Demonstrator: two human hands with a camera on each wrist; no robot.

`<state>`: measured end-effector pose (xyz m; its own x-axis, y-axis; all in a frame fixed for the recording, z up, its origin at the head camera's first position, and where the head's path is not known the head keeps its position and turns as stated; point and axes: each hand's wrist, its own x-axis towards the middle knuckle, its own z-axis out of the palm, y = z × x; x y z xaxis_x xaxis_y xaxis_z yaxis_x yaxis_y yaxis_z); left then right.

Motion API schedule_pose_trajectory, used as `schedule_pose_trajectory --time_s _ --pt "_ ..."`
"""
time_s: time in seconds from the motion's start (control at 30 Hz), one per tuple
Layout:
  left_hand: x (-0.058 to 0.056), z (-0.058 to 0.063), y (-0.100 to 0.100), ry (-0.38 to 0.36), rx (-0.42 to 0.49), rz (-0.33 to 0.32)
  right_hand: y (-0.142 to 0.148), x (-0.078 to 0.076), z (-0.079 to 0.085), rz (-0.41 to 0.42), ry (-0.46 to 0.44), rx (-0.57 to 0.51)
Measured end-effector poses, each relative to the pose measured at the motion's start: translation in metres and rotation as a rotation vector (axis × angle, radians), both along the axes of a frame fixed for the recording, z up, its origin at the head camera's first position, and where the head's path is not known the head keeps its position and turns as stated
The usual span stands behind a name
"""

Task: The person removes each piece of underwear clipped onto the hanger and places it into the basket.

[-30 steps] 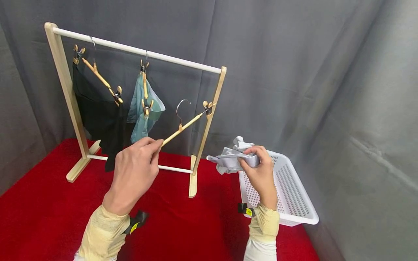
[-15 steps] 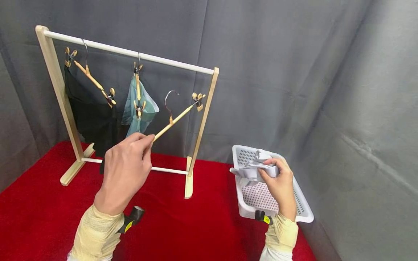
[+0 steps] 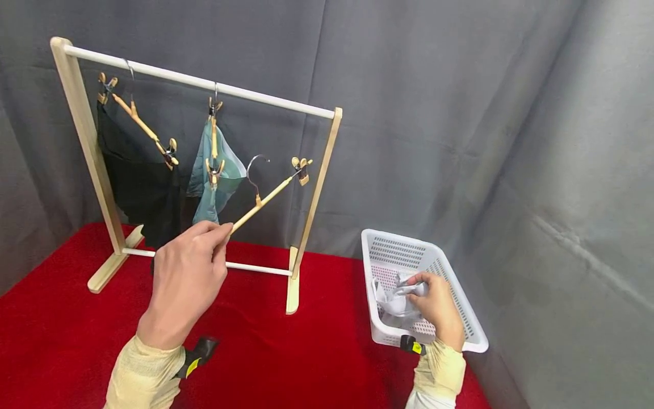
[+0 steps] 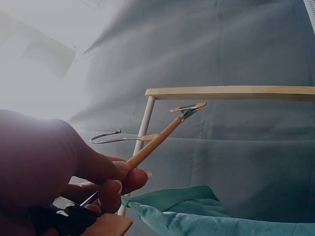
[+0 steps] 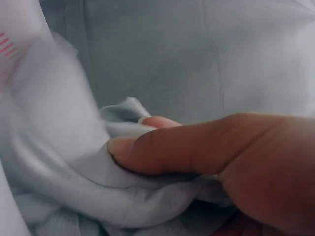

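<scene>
My left hand pinches one end of a clip hanger in front of the rack. The hanger's metal hook points up, and its far clip holds no cloth. In the left wrist view the thumb and fingertips close round the wooden bar, with the near clip beside the palm. Thumb and fingers of my right hand pinch a crumpled light grey cloth garment inside the white basket. The right wrist view shows the thumb pressed onto the folds of this garment.
A wooden rack with a white rail stands on the red cloth. Black shorts and a teal garment hang on it from clip hangers. A grey curtain backs the scene and runs down the right side.
My right hand has moved right and down with the grey garment, from beside the basket into it. My left hand has lowered slightly, still pinching the hanger. The view has shifted a little.
</scene>
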<state>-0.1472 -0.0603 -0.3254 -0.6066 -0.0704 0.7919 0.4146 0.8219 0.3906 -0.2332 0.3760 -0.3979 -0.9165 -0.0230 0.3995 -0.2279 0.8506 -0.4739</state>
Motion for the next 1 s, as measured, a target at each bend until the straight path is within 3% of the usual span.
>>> schedule_pose_trajectory --time_s 0.43,0.8,1.0 --pt "-0.001 -0.009 -0.002 -0.018 0.042 -0.015 0.003 0.003 -0.004 -0.045 -0.17 -0.031" --pt "0.0 -0.009 -0.007 -0.01 0.066 -0.027 0.006 0.0 -0.006 0.021 -0.145 -0.035" --pt "0.0 -0.011 -0.01 -0.023 0.074 -0.029 -0.011 -0.004 0.006 0.101 -0.033 -0.068"
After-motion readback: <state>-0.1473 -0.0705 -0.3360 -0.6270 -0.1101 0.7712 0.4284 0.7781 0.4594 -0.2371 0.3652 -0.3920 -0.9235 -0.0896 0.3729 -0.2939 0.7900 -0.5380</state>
